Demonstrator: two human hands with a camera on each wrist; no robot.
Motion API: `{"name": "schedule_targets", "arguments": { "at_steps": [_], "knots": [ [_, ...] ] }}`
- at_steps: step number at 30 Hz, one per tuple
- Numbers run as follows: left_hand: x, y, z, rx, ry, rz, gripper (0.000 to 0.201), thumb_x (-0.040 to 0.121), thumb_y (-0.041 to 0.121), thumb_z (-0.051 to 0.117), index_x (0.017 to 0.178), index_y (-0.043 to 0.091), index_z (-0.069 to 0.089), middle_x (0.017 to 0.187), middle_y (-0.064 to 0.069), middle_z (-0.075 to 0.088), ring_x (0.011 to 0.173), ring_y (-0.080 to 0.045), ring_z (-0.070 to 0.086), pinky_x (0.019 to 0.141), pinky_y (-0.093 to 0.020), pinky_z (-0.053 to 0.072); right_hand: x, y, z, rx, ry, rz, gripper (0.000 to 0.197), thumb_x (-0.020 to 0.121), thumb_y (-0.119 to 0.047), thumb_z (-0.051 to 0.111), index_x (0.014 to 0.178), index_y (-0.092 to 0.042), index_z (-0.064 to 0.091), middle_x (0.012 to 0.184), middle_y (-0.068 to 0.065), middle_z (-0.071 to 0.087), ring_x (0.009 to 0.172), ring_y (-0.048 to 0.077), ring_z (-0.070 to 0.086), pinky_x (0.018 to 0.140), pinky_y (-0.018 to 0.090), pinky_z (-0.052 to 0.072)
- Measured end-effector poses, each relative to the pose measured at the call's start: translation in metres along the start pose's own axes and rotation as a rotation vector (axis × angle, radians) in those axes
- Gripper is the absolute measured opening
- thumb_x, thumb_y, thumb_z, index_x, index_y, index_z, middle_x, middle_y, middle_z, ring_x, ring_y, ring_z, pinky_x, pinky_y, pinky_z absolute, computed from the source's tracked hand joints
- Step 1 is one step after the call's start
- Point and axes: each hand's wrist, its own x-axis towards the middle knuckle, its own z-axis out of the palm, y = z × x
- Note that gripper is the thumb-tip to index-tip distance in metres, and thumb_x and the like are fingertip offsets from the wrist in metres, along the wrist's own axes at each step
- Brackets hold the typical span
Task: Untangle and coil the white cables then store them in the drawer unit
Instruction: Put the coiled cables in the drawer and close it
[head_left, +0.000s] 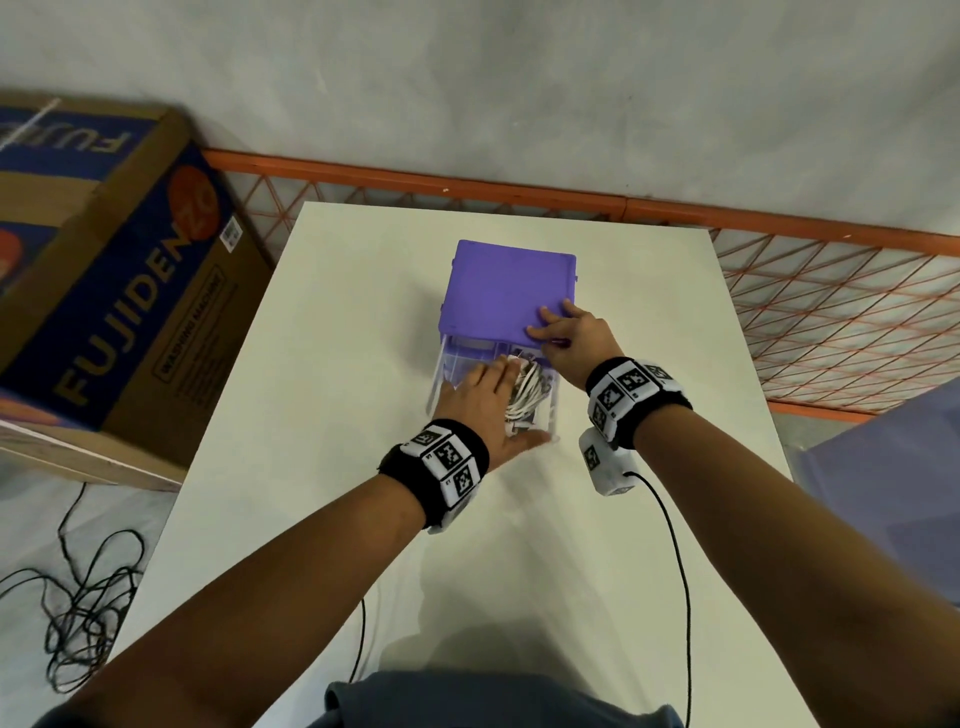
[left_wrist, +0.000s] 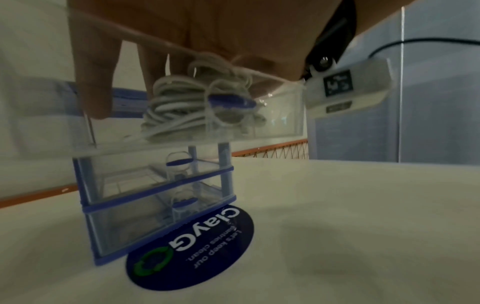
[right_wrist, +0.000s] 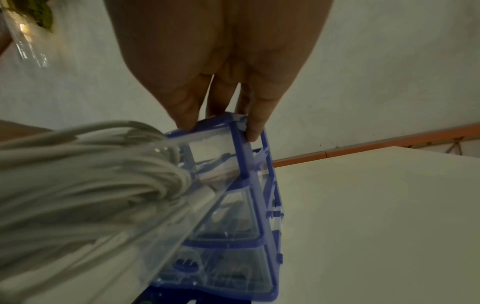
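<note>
A purple-topped drawer unit stands on the white table. Its clear top drawer is pulled out toward me. A bundle of coiled white cables lies inside it, also seen through the drawer's wall as the cables and as the blurred cables. My left hand reaches into the drawer with straight fingers lying on the bundle, thumb by the drawer's front. My right hand rests flat on the unit's near right top corner, fingertips on the blue frame.
The two lower drawers are closed. A round dark blue sticker lies under the unit. A large cardboard box stands left of the table, an orange mesh rail behind it, and black cable on the floor.
</note>
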Motion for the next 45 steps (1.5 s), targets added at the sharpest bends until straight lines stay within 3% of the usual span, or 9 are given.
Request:
{"name": "schedule_targets", "arguments": {
  "at_steps": [5, 9, 15, 24, 30, 34, 36, 39, 45],
  "knots": [
    [0.008, -0.006, 0.001, 0.066, -0.07, 0.01, 0.118, 0.068, 0.07, 0.059, 0.148, 0.013, -0.006, 0.157, -0.001, 0.008, 0.142, -0.023, 0.014, 0.106, -0.043, 0.039, 0.015, -0.001, -0.006, 0.112, 0.15, 0.083, 0.031, 0.085, -0.01, 0.058, 0.115, -0.005, 0.061, 0.133, 0.015, 0.052, 0.125, 0.029, 0.046, 0.107, 0.03, 0.034],
    [0.006, -0.011, 0.004, 0.027, -0.025, 0.035, 0.105, 0.075, 0.067, 0.053, 0.148, 0.014, 0.0, 0.156, 0.0, 0.012, 0.138, -0.022, 0.021, 0.1, -0.04, 0.044, 0.026, 0.004, -0.01, 0.098, 0.125, 0.288, 0.06, 0.089, -0.022, 0.054, 0.141, -0.01, 0.027, 0.145, 0.017, 0.028, 0.126, 0.035, 0.041, 0.108, 0.039, 0.035],
    [0.003, -0.016, 0.0, 0.244, 0.002, 0.086, 0.083, 0.086, 0.067, 0.031, 0.149, 0.019, 0.003, 0.157, 0.001, 0.011, 0.142, -0.021, 0.018, 0.11, -0.056, 0.017, 0.031, 0.004, -0.012, 0.234, 0.027, 0.379, 0.058, 0.092, -0.02, 0.045, 0.144, -0.021, 0.019, 0.118, 0.018, 0.06, 0.075, 0.031, 0.058, 0.076, 0.039, 0.055],
    [0.031, -0.008, -0.01, 0.205, 0.028, 0.016, 0.083, 0.081, 0.065, 0.043, 0.144, 0.016, 0.019, 0.147, 0.0, 0.03, 0.13, -0.023, 0.034, 0.103, -0.05, 0.03, 0.037, 0.002, -0.011, 0.285, 0.046, 0.378, 0.06, 0.089, -0.015, 0.051, 0.143, -0.019, 0.025, 0.121, 0.018, 0.06, 0.078, 0.028, 0.056, 0.08, 0.037, 0.054],
    [0.023, -0.007, -0.009, 0.291, 0.073, -0.002, 0.081, 0.086, 0.063, 0.038, 0.146, 0.014, 0.016, 0.148, -0.004, 0.027, 0.135, -0.023, 0.028, 0.111, -0.057, 0.016, 0.036, 0.002, -0.009, 0.308, 0.036, 0.401, 0.059, 0.091, -0.017, 0.048, 0.143, -0.021, 0.023, 0.124, 0.016, 0.057, 0.084, 0.032, 0.061, 0.078, 0.038, 0.055],
    [0.012, -0.007, 0.0, 0.293, 0.11, 0.102, 0.06, 0.083, 0.047, 0.04, 0.138, 0.025, 0.036, 0.129, 0.001, 0.058, 0.119, -0.019, 0.056, 0.098, -0.053, 0.043, 0.036, 0.002, -0.008, 0.325, 0.041, 0.412, 0.059, 0.091, -0.019, 0.049, 0.143, -0.023, 0.023, 0.125, 0.015, 0.057, 0.093, 0.035, 0.063, 0.083, 0.043, 0.055],
    [0.011, -0.012, 0.005, 0.249, 0.098, 0.152, 0.057, 0.088, 0.035, 0.023, 0.144, 0.025, 0.028, 0.141, -0.002, 0.048, 0.131, -0.021, 0.046, 0.107, -0.043, 0.037, 0.037, 0.004, -0.008, 0.331, 0.036, 0.417, 0.058, 0.091, -0.019, 0.048, 0.143, -0.024, 0.023, 0.123, 0.015, 0.058, 0.094, 0.035, 0.064, 0.083, 0.042, 0.056],
    [0.015, -0.018, 0.006, 0.179, -0.018, 0.161, 0.056, 0.097, 0.033, 0.017, 0.149, 0.024, -0.001, 0.159, 0.001, 0.005, 0.147, -0.018, 0.005, 0.119, -0.036, 0.002, 0.038, 0.006, -0.008, 0.349, 0.034, 0.417, 0.059, 0.09, -0.017, 0.049, 0.143, -0.023, 0.024, 0.117, 0.013, 0.058, 0.09, 0.033, 0.063, 0.083, 0.041, 0.056],
    [0.028, -0.028, 0.005, 0.095, 0.018, 0.141, 0.06, 0.096, 0.04, 0.03, 0.148, 0.029, 0.002, 0.159, 0.006, 0.007, 0.147, -0.014, 0.006, 0.12, -0.039, 0.006, 0.041, 0.008, -0.009, 0.397, 0.036, 0.419, 0.059, 0.09, -0.014, 0.052, 0.142, -0.021, 0.026, 0.081, 0.001, 0.051, 0.08, 0.026, 0.056, 0.085, 0.043, 0.055]
  ]
}}
